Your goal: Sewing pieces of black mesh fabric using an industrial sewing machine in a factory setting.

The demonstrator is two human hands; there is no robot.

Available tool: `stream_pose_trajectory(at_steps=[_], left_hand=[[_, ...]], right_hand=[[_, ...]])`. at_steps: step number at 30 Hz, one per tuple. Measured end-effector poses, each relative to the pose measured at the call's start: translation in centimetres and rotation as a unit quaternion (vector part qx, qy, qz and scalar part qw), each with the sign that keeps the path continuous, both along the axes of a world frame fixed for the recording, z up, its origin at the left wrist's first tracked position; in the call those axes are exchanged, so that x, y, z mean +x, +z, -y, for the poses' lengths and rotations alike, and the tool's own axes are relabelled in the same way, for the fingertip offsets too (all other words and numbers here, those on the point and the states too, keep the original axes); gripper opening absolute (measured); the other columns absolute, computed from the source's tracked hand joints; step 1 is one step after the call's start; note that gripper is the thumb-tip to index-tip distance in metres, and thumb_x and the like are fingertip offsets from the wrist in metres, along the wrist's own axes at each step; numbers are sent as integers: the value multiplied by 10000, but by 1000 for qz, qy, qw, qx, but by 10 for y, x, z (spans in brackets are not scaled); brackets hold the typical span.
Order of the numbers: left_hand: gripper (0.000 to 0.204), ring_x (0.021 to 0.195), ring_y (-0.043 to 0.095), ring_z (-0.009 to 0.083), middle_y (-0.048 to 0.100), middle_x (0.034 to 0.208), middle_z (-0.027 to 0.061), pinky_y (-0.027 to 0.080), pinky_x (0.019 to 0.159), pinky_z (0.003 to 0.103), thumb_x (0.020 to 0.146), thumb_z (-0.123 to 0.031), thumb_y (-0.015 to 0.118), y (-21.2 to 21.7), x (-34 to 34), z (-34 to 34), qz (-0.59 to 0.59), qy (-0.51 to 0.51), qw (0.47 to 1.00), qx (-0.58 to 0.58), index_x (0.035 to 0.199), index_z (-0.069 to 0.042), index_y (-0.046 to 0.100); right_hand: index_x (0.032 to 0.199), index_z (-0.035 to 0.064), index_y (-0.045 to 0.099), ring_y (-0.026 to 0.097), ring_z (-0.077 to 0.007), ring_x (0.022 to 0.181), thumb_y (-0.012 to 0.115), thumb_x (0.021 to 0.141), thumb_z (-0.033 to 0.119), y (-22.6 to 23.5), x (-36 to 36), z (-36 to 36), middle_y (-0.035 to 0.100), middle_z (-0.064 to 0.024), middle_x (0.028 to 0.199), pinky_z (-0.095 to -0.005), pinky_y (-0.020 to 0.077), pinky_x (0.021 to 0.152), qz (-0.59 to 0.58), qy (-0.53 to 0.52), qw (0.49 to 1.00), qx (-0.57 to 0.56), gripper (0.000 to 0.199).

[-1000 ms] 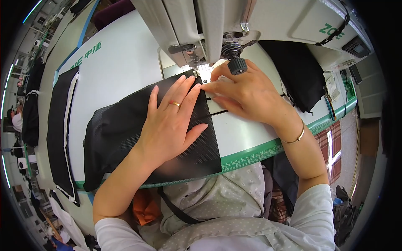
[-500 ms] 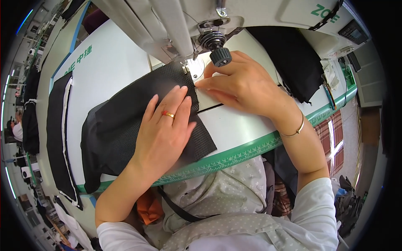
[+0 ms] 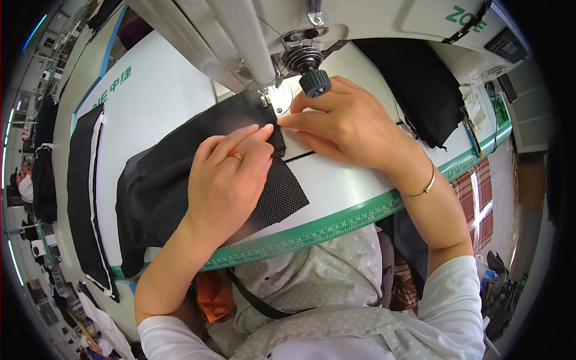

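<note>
A piece of black mesh fabric (image 3: 174, 162) lies on the white sewing table, its upper right corner by the presser foot (image 3: 264, 96) of a sewing machine (image 3: 231, 36). My left hand (image 3: 231, 174), a ring on one finger, rests on the cloth with bent fingers closed at its right edge; the thumb is mostly hidden. From the right, my right hand (image 3: 342, 123) meets that same edge just below the needle plate (image 3: 279, 103). Its thumb and index finger are pinched together there, close to the left fingertips.
A black strip with white edging (image 3: 90, 198) lies at the left. Folded black fabric (image 3: 414, 84) sits right of the machine head, near a pair of thin tools (image 3: 471, 137). A green ruler edge (image 3: 312, 234) borders the table front. A black tension knob (image 3: 315, 83) overhangs my right fingers.
My left fingers, stretched flat on the fabric before, are now bent, and that hand has shifted slightly left. The right fingertips have barely moved at the cloth edge.
</note>
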State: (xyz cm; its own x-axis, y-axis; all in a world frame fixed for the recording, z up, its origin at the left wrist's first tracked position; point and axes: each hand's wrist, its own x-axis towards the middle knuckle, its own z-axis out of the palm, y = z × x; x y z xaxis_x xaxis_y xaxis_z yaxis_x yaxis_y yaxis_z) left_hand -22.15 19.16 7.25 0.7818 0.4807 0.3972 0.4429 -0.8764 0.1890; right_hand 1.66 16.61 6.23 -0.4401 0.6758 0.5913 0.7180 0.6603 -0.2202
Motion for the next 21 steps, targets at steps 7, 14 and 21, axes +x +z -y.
stream_pose_trajectory(at_steps=[7, 14, 21], left_hand=[[419, 1315, 556, 304, 608, 1394, 137, 384, 1113, 465, 854, -175, 732, 2, -8, 10, -61, -13, 998, -17, 1222, -20, 602], [585, 1415, 458, 306, 495, 1511, 141, 333, 1146, 525, 847, -241, 746, 1, -16, 2, -101, -22, 994, -33, 1348, -18, 542], [625, 1437, 421, 310, 453, 1540, 134, 326, 1146, 553, 856, -255, 740, -5, -12, -13, -99, -9, 994, -36, 1387, -39, 491]], right_hand=[[805, 69, 724, 632, -206, 899, 747, 812, 142, -1, -3, 1, 652, -24, 896, -342, 522, 786, 25, -3, 1000, 9, 77], [860, 80, 732, 631, -220, 912, 743, 813, 142, -3, -7, -2, 652, -31, 925, -349, 519, 800, 14, -15, 1000, -12, 79], [1017, 103, 735, 625, -236, 888, 758, 770, 102, -1, -9, -2, 640, -26, 951, -361, 509, 799, 35, -65, 997, -2, 248]])
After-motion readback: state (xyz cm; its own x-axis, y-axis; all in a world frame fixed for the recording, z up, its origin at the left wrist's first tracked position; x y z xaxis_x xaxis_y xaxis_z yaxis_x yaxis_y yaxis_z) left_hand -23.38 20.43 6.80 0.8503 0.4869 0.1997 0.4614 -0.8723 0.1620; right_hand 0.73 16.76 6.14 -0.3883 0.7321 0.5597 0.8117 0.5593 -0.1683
